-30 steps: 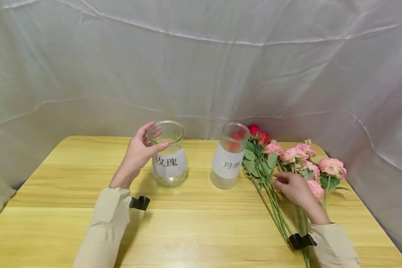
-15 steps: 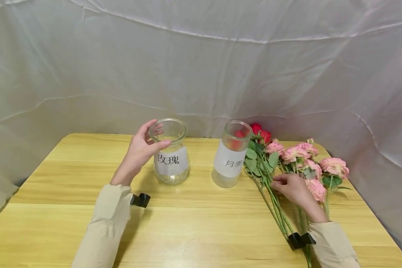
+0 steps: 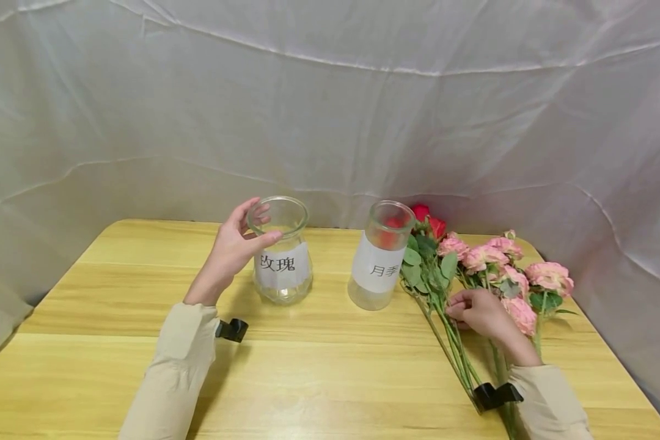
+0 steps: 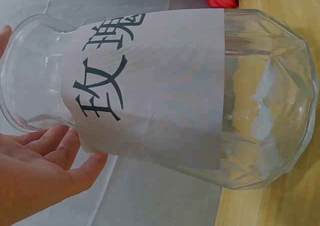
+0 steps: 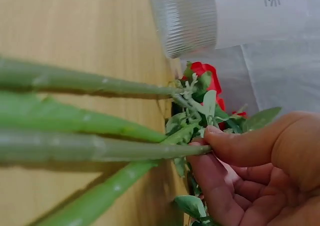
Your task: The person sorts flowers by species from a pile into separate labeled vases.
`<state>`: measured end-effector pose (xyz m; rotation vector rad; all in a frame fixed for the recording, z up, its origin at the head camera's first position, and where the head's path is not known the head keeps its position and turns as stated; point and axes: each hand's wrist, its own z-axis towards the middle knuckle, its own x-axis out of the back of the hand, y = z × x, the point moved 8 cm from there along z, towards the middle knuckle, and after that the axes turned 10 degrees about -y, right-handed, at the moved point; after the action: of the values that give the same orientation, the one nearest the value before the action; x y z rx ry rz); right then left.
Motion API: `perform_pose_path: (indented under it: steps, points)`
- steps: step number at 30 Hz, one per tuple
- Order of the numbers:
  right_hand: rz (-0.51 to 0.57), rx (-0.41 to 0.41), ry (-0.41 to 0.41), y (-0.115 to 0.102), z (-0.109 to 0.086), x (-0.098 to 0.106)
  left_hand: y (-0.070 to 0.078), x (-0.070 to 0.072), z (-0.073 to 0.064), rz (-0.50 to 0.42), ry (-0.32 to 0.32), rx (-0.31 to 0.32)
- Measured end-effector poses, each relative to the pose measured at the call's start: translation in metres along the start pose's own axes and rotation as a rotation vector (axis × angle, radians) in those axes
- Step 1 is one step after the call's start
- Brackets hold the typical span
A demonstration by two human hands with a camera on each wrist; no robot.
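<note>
My left hand (image 3: 233, 244) is at the neck of a clear glass vase (image 4: 270, 86), thumb in front and fingers behind the rim. The vase stands upright, with a white label (image 3: 283, 266) bearing black characters. On the right, my right hand (image 3: 481, 311) reaches over a bunch of long green stems on the table. In the right wrist view its thumb and forefinger pinch one flower stem (image 5: 105, 147). Leaves hide which bloom this stem bears. Red roses (image 3: 436, 227) lie at the bunch's far end, partly seen through the second vase. Pink flowers (image 3: 550, 276) lie beside and beyond the hand.
A second, straight glass vase (image 3: 376, 269) with a white label stands between the first vase and the flowers. The wooden table (image 3: 308, 379) ends at a pale cloth backdrop (image 3: 308, 122). Black wrist mounts (image 3: 232, 330) project from both sleeves.
My right fingers have lowered slightly onto the stems. The left hand stays at the vase's neck, and the whole head view has shifted a little.
</note>
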<state>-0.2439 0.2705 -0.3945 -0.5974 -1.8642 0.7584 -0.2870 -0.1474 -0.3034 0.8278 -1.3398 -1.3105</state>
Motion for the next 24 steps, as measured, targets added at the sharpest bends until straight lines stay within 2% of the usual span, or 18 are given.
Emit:
perform_pose_path:
  steps: [11, 20, 24]
  points:
    - [0.026, 0.04, 0.065, -0.008, -0.008, 0.01, 0.0, 0.0, 0.0, -0.001, 0.006, -0.007]
    - [-0.008, 0.058, 0.109, -0.022, -0.018, 0.019, -0.001, 0.0, -0.001, 0.008, 0.007, 0.004]
    - [-0.015, 0.079, 0.154, -0.03, -0.025, 0.024, -0.001, 0.0, -0.001, 0.012, 0.007, 0.002]
